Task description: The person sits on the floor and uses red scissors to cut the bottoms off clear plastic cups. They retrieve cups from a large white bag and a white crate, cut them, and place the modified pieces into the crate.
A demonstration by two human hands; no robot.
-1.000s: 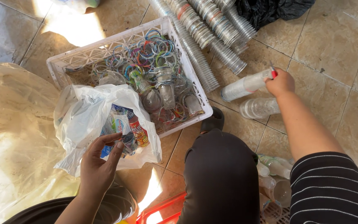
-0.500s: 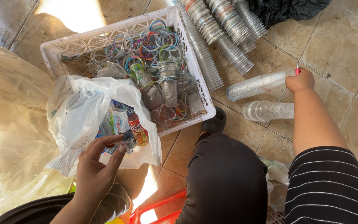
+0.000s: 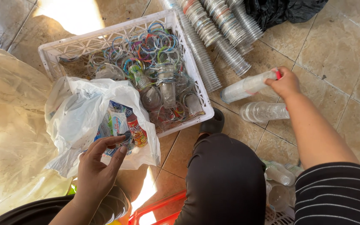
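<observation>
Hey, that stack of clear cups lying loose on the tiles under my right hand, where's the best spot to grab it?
Grip the loose cup stack around its middle, coming down from above. It lies flat on the tile floor, its long side exposed, beside the right hand; a mid-length grip likely keeps the nested cups together.

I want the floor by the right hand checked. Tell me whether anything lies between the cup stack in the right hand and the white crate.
Yes. The right hand holds a stack of clear cups off the floor tiles. Between it and the white crate, long stacks of clear cups lie side by side along the crate's right wall.
</observation>
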